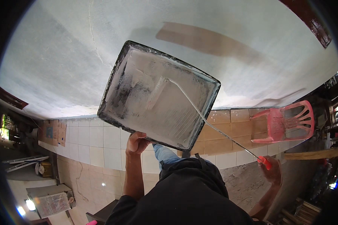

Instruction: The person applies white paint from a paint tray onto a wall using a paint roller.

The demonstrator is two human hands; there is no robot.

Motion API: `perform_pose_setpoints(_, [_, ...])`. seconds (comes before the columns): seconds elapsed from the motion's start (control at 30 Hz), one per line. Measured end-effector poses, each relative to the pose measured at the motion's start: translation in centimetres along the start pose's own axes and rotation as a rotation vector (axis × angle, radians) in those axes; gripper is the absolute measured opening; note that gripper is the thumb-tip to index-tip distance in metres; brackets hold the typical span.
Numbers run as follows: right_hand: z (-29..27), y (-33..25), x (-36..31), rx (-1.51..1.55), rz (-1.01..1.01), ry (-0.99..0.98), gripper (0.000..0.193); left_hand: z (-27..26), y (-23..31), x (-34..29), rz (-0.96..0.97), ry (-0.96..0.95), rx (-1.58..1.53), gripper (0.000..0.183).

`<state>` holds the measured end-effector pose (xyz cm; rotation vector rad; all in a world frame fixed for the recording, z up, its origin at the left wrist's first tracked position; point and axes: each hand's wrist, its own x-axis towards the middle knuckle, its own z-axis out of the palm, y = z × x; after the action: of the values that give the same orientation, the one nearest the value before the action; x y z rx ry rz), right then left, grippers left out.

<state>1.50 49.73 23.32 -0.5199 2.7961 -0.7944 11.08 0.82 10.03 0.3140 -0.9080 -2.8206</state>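
Observation:
A large black-rimmed paint tray [174,61] hangs tilted in front of the wall, its inside coated with pale paint. My left hand [137,143] is closed around the tray's near edge, towards its left part. A paint roller [221,132] with a long thin metal rod reaches across the tray. Its paint-covered roller head [157,93] rests in the middle of the tray and blends with the paint there. Off to the right, my right hand [273,171] grips the roller's red handle [264,162]. Ridged lines show through the paint near the tray's right side.
The pale wall [64,56] fills the far side, with a beige painted patch [202,39] and a crack. Brown cardboard [221,140] covers floor tiles at its foot. A red plastic chair [285,123] stands at right, near a wooden plank [313,153]. A plastic-wrapped box [52,202] sits lower left.

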Motion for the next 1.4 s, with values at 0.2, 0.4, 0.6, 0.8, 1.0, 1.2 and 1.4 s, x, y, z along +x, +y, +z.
perform_pose_setpoints(0.2, [0.2, -2.9, 1.6, -0.121, 0.003, 0.018, 0.033, 0.6, -0.1, 0.3, 0.002, 0.017, 0.017, 0.052])
perform_pose_setpoints(0.4, [0.9, -3.9, 2.6, -0.139, -0.008, 0.014, 0.033, 1.6, -0.2, 0.3, 0.008, 0.067, -0.016, 0.049])
perform_pose_setpoints(0.6, [2.2, -5.5, 3.8, -0.166, 0.010, 0.006, 0.033, 1.0, -0.3, 0.2, -0.001, 0.056, 0.035, 0.050])
perform_pose_setpoints(0.8, [1.9, -3.8, 3.6, -0.099, 0.016, -0.015, 0.032, 1.7, 0.1, 0.0, -0.016, 0.030, 0.009, 0.051])
perform_pose_setpoints(1.0, [0.4, -0.5, 1.9, -0.025, 0.031, -0.057, 0.029, 1.8, -0.3, 0.5, 0.024, 0.053, 0.038, 0.056])
perform_pose_setpoints(1.2, [0.6, 0.1, 0.9, -0.006, -0.018, -0.046, 0.028, 2.5, 0.1, 0.5, 0.019, 0.032, 0.011, 0.053])
perform_pose_setpoints(1.4, [2.2, -0.9, 1.5, -0.024, 0.027, -0.044, 0.032, 1.9, -0.4, 0.8, -0.015, 0.005, 0.026, 0.050])
